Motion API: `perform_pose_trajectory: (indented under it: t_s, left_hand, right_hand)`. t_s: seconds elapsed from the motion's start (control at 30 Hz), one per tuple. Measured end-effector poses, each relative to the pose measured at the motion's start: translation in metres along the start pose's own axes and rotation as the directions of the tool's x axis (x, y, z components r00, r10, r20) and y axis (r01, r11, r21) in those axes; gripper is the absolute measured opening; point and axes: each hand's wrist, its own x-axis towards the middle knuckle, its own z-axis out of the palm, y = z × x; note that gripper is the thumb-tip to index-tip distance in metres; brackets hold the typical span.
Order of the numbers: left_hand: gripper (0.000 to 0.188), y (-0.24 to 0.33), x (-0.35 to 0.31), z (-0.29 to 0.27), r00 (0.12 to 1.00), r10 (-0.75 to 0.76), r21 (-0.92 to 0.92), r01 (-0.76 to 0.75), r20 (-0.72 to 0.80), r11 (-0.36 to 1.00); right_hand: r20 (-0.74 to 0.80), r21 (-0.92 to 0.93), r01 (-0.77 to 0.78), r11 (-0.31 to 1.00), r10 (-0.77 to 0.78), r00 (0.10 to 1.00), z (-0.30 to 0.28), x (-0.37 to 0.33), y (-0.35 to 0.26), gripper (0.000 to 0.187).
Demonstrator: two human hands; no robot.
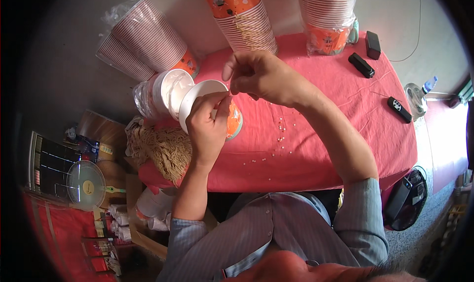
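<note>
On the red-covered table stands a paper tub [235, 119] with a white inside and an orange printed side. My left hand [206, 126] is over its near rim, with thumb and forefinger pinched together. Close to those fingertips, above the tub's right side, is my right hand [261, 77], its fingers curled in. Whatever lies between the fingers of either hand is too small to make out. Several small white beads [280, 129] lie scattered on the cloth to the right. A plastic-wrapped stack of white tubs [173, 87] lies just behind the left hand.
Tall stacks of paper tubs [148, 35] line the back, another stack [244, 28] having tan strands over it. A bundle of tan strings [165, 151] hangs at the left table edge. Black devices [361, 65] and a remote [399, 109] lie at right. An open carton [148, 237] stands below.
</note>
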Motion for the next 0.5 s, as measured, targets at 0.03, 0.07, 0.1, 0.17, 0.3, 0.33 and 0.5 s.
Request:
perform_pose_trajectory:
  t_s: [0.03, 0.07, 0.1, 0.17, 0.3, 0.33, 0.5]
  left_hand:
    - [0.013, -0.001, -0.002, 0.000, 1.000, -0.009, -0.025, 0.009, -0.021, 1.000]
    - [0.013, -0.003, -0.005, 0.001, 1.000, -0.010, -0.027, 0.009, -0.019, 1.000]
    - [0.013, -0.004, -0.007, 0.001, 0.999, 0.014, 0.017, -0.013, -0.049, 1.000]
    - [0.014, -0.008, -0.012, 0.002, 0.996, 0.038, 0.060, -0.033, -0.078, 0.998]
    - [0.013, -0.021, -0.024, 0.001, 0.990, 0.105, 0.140, -0.091, -0.095, 0.986]
    - [0.013, -0.026, -0.027, 0.001, 0.988, 0.125, 0.171, -0.107, -0.095, 0.979]
    - [0.010, -0.033, -0.033, 0.004, 0.969, 0.239, 0.300, -0.211, -0.061, 0.930]
  right_hand:
    - [-0.019, 0.079, 0.019, 0.997, -0.018, 1.000, 0.002, 0.000, 0.000, 0.014]
    - [-0.021, 0.079, 0.017, 0.997, -0.015, 1.000, 0.003, 0.001, 0.002, 0.014]
    - [-0.029, 0.137, 0.015, 0.990, -0.011, 1.000, 0.005, 0.002, 0.005, 0.015]
    - [-0.037, 0.195, 0.012, 0.981, -0.005, 0.999, 0.008, 0.002, 0.006, 0.016]
    - [-0.106, 0.383, 0.050, 0.922, -0.010, 0.994, 0.010, -0.007, -0.012, 0.015]
    - [-0.153, 0.440, 0.081, 0.894, -0.014, 0.988, 0.008, -0.010, -0.022, 0.015]
    - [-0.316, 0.471, 0.355, 0.808, -0.221, 0.923, -0.006, -0.033, -0.057, 0.010]
